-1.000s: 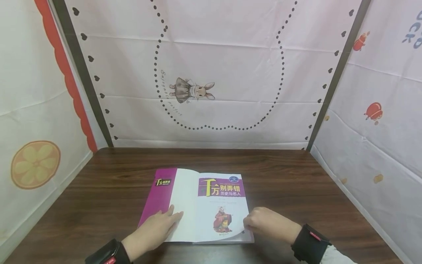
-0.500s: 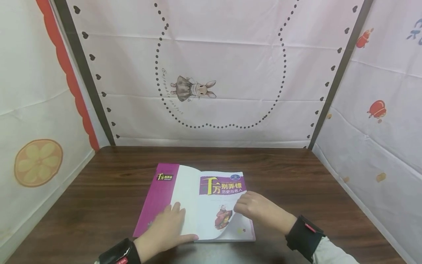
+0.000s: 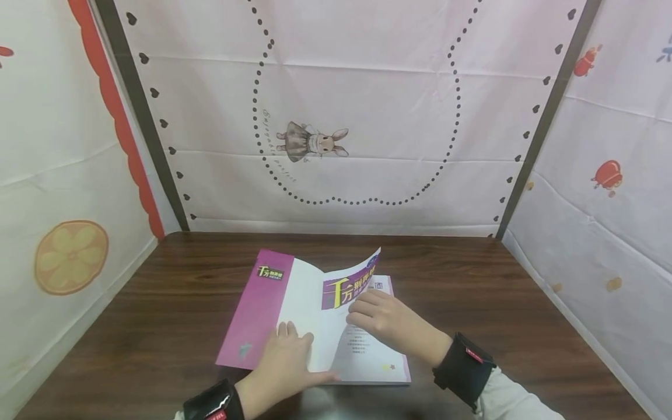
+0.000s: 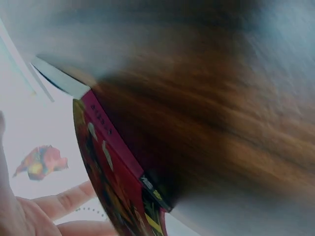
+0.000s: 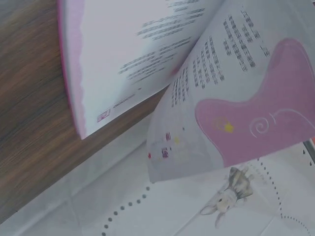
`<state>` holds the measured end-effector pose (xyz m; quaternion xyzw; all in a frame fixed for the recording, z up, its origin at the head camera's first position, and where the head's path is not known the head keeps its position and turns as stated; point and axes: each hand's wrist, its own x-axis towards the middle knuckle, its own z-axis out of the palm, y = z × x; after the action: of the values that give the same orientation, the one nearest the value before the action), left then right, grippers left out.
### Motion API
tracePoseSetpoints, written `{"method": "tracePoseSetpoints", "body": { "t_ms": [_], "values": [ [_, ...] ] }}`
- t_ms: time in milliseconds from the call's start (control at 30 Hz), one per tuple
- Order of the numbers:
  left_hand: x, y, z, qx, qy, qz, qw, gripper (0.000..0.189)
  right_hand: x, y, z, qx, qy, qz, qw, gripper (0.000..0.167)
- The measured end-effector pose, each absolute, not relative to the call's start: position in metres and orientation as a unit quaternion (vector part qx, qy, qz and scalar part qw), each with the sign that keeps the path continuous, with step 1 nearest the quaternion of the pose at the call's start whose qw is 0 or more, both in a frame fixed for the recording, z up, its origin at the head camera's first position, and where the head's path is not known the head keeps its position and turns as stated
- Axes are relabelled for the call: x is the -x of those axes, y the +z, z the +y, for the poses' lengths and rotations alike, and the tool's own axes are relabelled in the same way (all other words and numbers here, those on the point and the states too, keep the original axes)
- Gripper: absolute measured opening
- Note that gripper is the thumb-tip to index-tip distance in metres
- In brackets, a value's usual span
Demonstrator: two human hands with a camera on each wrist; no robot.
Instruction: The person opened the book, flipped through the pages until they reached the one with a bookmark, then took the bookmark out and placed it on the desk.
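Note:
An open paperback book (image 3: 380, 364) lies on the table, its purple cover flap (image 3: 257, 318) spread out on the left. My right hand (image 3: 391, 324) pinches the title page (image 3: 336, 321), which curves upward with its far corner raised. Printed text shows on the page underneath. In the right wrist view the raised page (image 5: 206, 98) stands away from the text page (image 5: 128, 54); no fingers appear there. My left hand (image 3: 286, 356) rests on the left side of the book, fingers spread and thumb stretched along the near edge. Its fingers (image 4: 69, 201) lie beside the cover in the left wrist view, where the magenta spine (image 4: 113, 135) shows.
The dark wooden table (image 3: 462, 280) extends around the book on all sides. Pale printed cloth walls (image 3: 399, 128) stand at the back and along both sides. Each wrist wears a black band (image 3: 464, 364).
My right hand has moved left and away from me, lifting the title page from its lower corner into a steep curl. My left hand has shifted right, thumb now stretched across the gutter.

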<state>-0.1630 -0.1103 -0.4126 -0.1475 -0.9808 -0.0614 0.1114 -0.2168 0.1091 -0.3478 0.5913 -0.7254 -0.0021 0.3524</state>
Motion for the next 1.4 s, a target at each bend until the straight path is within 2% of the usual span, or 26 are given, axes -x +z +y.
{"method": "tracePoseSetpoints", "body": {
  "t_ms": [133, 333, 433, 533, 633, 700, 800, 867, 933, 1067, 1167, 1300, 1400],
  "values": [
    [0.164, -0.411, -0.105, 0.148, -0.081, -0.980, 0.109, 0.065, 0.217, -0.347, 0.105, -0.593, 0.006, -0.716, 0.368, 0.031],
    [0.161, -0.410, -0.106, 0.156, -0.149, -0.970, 0.111, 0.023, 0.215, -0.349, 0.102, -0.578, 0.027, -0.726, 0.371, 0.044],
    [0.160, -0.411, -0.108, 0.166, -0.179, -0.962, 0.123, 0.017, 0.214, -0.351, 0.106, -0.560, 0.051, -0.748, 0.353, 0.054],
    [0.158, -0.411, -0.109, 0.166, -0.202, -0.956, 0.136, 0.016, 0.214, -0.357, 0.116, -0.545, 0.064, -0.772, 0.321, 0.053],
    [0.158, -0.411, -0.111, 0.158, -0.223, -0.949, 0.156, 0.020, 0.214, -0.364, 0.126, -0.531, 0.047, -0.809, 0.250, 0.042],
    [0.157, -0.411, -0.113, 0.154, -0.240, -0.943, 0.172, 0.023, 0.213, -0.369, 0.132, -0.509, 0.030, -0.846, 0.157, 0.036],
    [0.158, -0.412, -0.115, 0.141, -0.259, -0.935, 0.196, 0.017, 0.210, -0.376, 0.142, -0.459, 0.010, -0.888, 0.014, 0.041],
    [0.158, -0.412, -0.117, 0.129, -0.261, -0.935, 0.203, 0.025, 0.208, -0.382, 0.147, -0.425, 0.017, -0.903, -0.055, 0.048],
    [0.158, -0.412, -0.119, 0.117, -0.256, -0.935, 0.215, 0.040, 0.207, -0.388, 0.151, -0.405, 0.033, -0.909, -0.091, 0.052],
    [0.159, -0.413, -0.124, 0.114, -0.264, -0.926, 0.243, 0.086, 0.206, -0.396, 0.153, -0.385, 0.052, -0.915, -0.113, 0.054],
    [0.161, -0.414, -0.128, 0.125, -0.273, -0.918, 0.260, 0.113, 0.205, -0.398, 0.153, -0.383, 0.050, -0.916, -0.110, 0.054],
    [0.163, -0.419, -0.133, 0.168, -0.173, -0.917, 0.318, 0.128, 0.205, -0.398, 0.153, -0.380, 0.046, -0.917, -0.110, 0.054],
    [0.166, -0.425, -0.139, 0.220, -0.047, -0.897, 0.381, 0.123, 0.206, -0.399, 0.152, -0.378, 0.050, -0.918, -0.112, 0.052]
  ]
}}
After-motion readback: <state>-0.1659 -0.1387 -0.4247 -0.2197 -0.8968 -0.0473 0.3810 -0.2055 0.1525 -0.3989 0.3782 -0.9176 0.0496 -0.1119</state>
